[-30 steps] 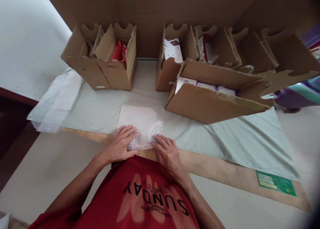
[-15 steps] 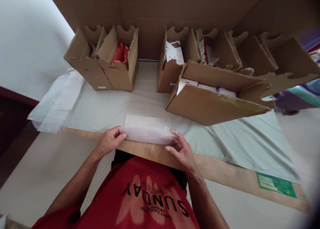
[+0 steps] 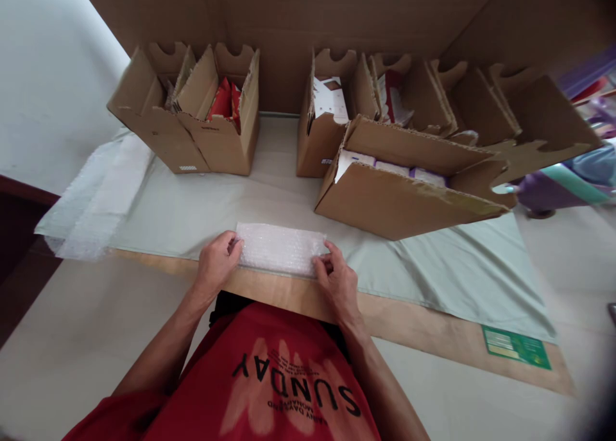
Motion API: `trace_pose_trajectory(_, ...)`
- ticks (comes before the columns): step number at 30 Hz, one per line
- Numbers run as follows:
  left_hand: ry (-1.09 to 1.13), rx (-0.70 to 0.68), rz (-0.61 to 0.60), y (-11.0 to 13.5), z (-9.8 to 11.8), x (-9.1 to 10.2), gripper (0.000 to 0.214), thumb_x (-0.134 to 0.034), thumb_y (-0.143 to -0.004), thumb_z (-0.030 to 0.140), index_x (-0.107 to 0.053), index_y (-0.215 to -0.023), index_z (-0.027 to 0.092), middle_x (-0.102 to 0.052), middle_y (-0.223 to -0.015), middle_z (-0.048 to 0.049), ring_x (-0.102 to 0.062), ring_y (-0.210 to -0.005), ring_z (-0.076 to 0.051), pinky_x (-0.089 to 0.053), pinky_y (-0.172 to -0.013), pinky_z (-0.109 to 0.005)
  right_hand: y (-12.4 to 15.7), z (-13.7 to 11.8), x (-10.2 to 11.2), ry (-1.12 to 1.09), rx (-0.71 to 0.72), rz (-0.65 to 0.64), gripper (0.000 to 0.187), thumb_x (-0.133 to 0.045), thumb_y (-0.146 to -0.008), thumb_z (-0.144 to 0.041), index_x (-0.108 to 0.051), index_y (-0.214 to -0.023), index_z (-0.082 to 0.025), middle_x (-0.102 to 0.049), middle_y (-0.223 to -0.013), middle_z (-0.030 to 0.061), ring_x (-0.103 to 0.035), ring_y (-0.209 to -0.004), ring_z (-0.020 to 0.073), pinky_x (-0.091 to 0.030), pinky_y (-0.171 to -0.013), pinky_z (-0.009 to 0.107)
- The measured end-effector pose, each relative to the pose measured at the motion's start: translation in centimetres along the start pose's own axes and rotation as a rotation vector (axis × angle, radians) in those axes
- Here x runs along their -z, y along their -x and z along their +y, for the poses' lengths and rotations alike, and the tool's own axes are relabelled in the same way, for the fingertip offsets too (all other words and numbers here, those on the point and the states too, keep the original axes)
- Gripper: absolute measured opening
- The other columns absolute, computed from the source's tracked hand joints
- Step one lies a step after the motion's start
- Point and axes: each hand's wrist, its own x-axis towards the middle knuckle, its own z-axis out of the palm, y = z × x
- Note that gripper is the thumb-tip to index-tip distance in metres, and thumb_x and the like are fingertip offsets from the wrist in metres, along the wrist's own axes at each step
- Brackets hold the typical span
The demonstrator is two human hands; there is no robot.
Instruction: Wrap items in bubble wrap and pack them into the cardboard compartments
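Note:
A folded strip of bubble wrap (image 3: pixel 282 248) lies flat at the table's front edge, between my two hands. My left hand (image 3: pixel 219 261) pinches its left end between thumb and fingers. At the other end my right hand (image 3: pixel 337 277) grips the right edge, fingers curled and thumb against the near corner. Whether anything is inside the wrap cannot be made out. More bubble wrap (image 3: pixel 96 197) hangs over the table's left side.
Behind stand cardboard bins: one with red packets (image 3: pixel 224 101), one with a white box (image 3: pixel 330 99). A longer carton (image 3: pixel 404 203) with white-and-purple boxes stands at front right. A pale green cloth (image 3: pixel 187 203) covers the table; a green card (image 3: pixel 514 346) lies on its front right edge.
The near flap of bubble wrap has been folded over to the far side, so it now lies flat. My right hand has closed in on its right edge. The view has shifted slightly.

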Motion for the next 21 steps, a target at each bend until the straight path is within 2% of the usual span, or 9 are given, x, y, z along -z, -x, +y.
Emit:
trace_pose_trajectory(5, -0.215, -0.042, -0.049, -0.5, 0.1, -0.1, 0.014, -0.055, -0.090, 0.027, -0.067, -0.088, 0.020, -0.072, -0.092, -0.0076, -0.067, -0.084, -0.022, -0.048, -0.074, -0.031, -0.2, -0.2, -0.1, 0.161, -0.004, -0.004, 0.051, -0.050, -0.093, -0.038, -0.058, -0.138, -0.015, -0.074, -0.090, 0.0081, -0.069, -0.072, 0.0233, -0.051, -0.065, 0.034)
trace_pose_trajectory(8, -0.240, -0.023, -0.041, -0.5, -0.1, 0.0, 0.019, -0.058, -0.090, 0.028, -0.068, -0.102, 0.019, -0.072, -0.102, -0.0099, -0.068, -0.091, -0.025, -0.049, -0.075, -0.032, -0.5, -0.4, 0.6, 0.199, 0.018, -0.006, 0.052, -0.050, -0.094, -0.040, -0.056, -0.140, -0.014, -0.072, -0.104, 0.0119, -0.069, -0.076, 0.0235, -0.051, -0.064, 0.034)
trace_pose_trajectory(11, -0.225, 0.019, -0.025, -0.4, -0.4, 0.2, 0.034, -0.060, -0.088, 0.032, -0.066, -0.119, 0.017, -0.071, -0.107, -0.0106, -0.068, -0.086, -0.024, -0.050, -0.074, -0.034, -1.4, -0.4, 1.2, 0.222, 0.034, -0.011, 0.052, -0.051, -0.096, -0.044, -0.056, -0.138, -0.013, -0.070, -0.117, 0.0156, -0.068, -0.078, 0.0242, -0.052, -0.062, 0.035)
trace_pose_trajectory(13, -0.218, 0.031, -0.011, -0.4, -0.4, 0.3, 0.037, -0.060, -0.088, 0.034, -0.066, -0.121, 0.018, -0.072, -0.104, -0.0095, -0.068, -0.082, -0.024, -0.050, -0.074, -0.034, -2.3, -0.6, 1.3, 0.260, 0.043, -0.009, 0.052, -0.053, -0.095, -0.043, -0.056, -0.138, -0.014, -0.070, -0.118, 0.0164, -0.069, -0.080, 0.0258, -0.051, -0.062, 0.036)
trace_pose_trajectory(15, -0.225, 0.037, -0.008, -0.6, -0.3, 0.4, 0.032, -0.059, -0.089, 0.036, -0.068, -0.114, 0.019, -0.073, -0.096, -0.0081, -0.068, -0.082, -0.024, -0.049, -0.073, -0.033, -3.3, -0.9, 1.0, 0.307, 0.054, -0.019, 0.049, -0.055, -0.094, -0.039, -0.058, -0.136, -0.015, -0.072, -0.116, 0.0164, -0.069, -0.083, 0.0271, -0.049, -0.063, 0.035)
trace_pose_trajectory(18, -0.260, 0.084, -0.055, -1.0, 0.2, 0.3, 0.019, -0.059, -0.088, 0.036, -0.069, -0.095, 0.021, -0.072, -0.082, -0.0060, -0.067, -0.077, -0.024, -0.044, -0.067, -0.032, -4.6, -1.5, 0.3, 0.341, 0.063, -0.081, 0.041, -0.057, -0.091, -0.031, -0.064, -0.129, -0.017, -0.074, -0.108, 0.0147, -0.069, -0.083, 0.0271, -0.047, -0.064, 0.033)
trace_pose_trajectory(21, -0.252, 0.096, -0.095, -1.4, 0.4, 0.3, 0.014, -0.059, -0.085, 0.034, -0.062, -0.076, 0.023, -0.070, -0.076, -0.0041, -0.063, -0.071, -0.022, -0.041, -0.064, -0.030, -5.1, -1.9, 0.1, 0.319, 0.051, -0.149, 0.025, -0.057, -0.088, -0.028, -0.071, -0.108, -0.022, -0.075, -0.091, 0.0084, -0.066, -0.075, 0.0238, -0.042, -0.062, 0.031)
